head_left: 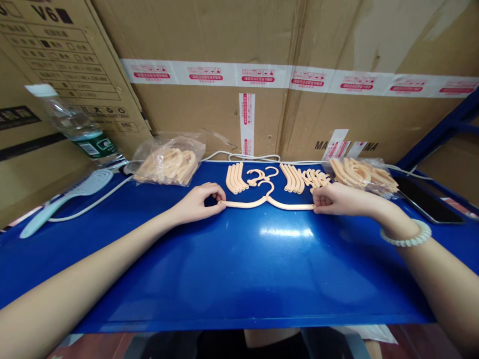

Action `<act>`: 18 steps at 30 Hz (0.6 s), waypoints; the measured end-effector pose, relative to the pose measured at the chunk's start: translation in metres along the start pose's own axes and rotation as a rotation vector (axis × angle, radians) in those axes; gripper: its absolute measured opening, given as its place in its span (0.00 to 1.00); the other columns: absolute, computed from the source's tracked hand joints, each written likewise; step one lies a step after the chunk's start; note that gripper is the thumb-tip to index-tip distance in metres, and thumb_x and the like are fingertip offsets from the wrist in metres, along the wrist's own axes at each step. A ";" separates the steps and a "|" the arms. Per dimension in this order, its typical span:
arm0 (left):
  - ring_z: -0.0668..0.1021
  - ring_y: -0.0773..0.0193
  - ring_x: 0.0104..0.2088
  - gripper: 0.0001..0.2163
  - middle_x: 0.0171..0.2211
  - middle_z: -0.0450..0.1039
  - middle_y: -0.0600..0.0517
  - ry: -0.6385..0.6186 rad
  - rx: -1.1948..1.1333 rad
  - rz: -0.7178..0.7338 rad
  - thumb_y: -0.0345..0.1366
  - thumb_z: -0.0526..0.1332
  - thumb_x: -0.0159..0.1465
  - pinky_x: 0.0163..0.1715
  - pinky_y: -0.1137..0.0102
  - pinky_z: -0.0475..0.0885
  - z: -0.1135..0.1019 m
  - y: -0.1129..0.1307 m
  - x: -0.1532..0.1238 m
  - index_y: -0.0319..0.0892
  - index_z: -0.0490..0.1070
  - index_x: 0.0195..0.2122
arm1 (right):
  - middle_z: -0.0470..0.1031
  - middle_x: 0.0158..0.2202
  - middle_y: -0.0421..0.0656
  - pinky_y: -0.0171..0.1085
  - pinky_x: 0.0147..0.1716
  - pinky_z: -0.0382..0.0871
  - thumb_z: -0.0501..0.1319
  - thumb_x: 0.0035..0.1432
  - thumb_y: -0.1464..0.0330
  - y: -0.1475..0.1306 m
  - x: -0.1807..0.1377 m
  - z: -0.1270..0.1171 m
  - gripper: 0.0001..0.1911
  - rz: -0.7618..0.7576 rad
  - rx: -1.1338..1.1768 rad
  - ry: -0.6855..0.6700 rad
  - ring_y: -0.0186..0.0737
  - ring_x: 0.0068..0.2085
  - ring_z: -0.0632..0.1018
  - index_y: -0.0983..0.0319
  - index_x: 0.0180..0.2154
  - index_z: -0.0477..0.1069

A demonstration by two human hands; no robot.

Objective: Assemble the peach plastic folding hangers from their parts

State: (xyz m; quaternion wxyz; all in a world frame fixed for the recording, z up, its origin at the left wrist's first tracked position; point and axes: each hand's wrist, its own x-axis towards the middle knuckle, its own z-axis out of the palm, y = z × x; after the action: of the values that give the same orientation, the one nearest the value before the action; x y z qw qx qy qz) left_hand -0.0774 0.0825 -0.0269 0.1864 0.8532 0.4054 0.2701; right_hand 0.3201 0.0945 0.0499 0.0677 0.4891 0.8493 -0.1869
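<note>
A beige clothes hanger (247,204) with a hook at its middle lies spread out, close to the blue tabletop. My left hand (204,202) pinches the tip of its left arm, and my right hand (333,198) pinches the tip of its right arm. Behind it are a row of curved hanger arms (235,178) on the left and another row of arms (292,178) to the right. Loose hooks (258,175) sit between the two rows. Small beige pieces (314,178) are heaped beside my right hand, which partly hides them.
Clear bags of beige parts stand at left (168,162) and right (362,175). A pale green hairbrush (67,197), water bottle (82,129) and white cable (97,202) are at left. A dark phone (430,202) lies at right. Cardboard boxes (209,114) wall the back of the blue table (239,279).
</note>
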 end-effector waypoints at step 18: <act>0.76 0.59 0.37 0.13 0.34 0.76 0.50 0.023 -0.024 -0.042 0.45 0.58 0.67 0.41 0.65 0.70 0.001 0.002 0.001 0.42 0.74 0.35 | 0.75 0.26 0.42 0.37 0.28 0.61 0.61 0.57 0.62 0.001 -0.002 0.000 0.10 0.072 -0.081 -0.039 0.41 0.28 0.74 0.59 0.28 0.70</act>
State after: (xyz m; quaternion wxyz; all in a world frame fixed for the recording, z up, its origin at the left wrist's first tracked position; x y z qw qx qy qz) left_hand -0.0754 0.0817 -0.0264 0.1976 0.8391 0.4219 0.2808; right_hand 0.3219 0.0930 0.0505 0.1107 0.5127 0.8364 -0.1592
